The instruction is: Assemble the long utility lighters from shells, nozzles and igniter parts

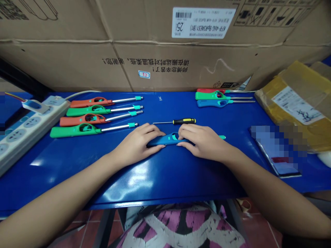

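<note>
A blue long-necked gas lighter (169, 139) with a teal trigger lies across the middle of the blue table, held between both hands. My left hand (141, 139) is closed round its handle end. At the trigger opening and the start of the neck, my right hand (200, 137) grips it, hiding most of the neck; a teal tip shows beyond the knuckles. Just behind the lighter lies a black and yellow screwdriver (184, 121), its shaft pointing left, touched by neither hand.
Several orange and green lighters (74, 131) lie in a row at the left, beside a white power strip (28, 125). Red, green and blue lighters (210, 95) sit at the back right. A phone (276, 151) and a taped yellow package (297, 103) are rightward. A large cardboard box (155, 31) stands behind.
</note>
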### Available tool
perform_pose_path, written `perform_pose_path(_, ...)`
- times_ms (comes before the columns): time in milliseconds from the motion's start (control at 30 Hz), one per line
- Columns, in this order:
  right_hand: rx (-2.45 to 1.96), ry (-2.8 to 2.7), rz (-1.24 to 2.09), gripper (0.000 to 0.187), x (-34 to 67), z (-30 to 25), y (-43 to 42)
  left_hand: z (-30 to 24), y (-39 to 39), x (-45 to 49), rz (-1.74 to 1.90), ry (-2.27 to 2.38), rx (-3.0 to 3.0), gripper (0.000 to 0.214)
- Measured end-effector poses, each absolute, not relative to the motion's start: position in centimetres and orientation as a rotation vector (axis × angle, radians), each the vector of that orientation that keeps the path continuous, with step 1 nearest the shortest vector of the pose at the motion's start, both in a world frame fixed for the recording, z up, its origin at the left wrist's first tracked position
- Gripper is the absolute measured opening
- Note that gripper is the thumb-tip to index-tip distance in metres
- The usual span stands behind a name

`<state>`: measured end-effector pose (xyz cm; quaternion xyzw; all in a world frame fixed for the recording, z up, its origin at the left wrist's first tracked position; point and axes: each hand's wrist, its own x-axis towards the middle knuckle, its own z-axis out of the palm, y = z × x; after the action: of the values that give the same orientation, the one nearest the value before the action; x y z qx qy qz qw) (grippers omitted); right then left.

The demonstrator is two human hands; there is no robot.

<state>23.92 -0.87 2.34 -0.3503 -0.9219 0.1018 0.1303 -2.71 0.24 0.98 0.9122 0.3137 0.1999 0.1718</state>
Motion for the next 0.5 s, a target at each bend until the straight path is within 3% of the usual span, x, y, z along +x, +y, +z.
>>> perform_pose_path(500, -0.972, -2.675, 0.304, 0.017, 24.22, 2.20, -0.57, 0.96, 0.18, -2.64, 0.605, 0.901, 2.520, 0.028)
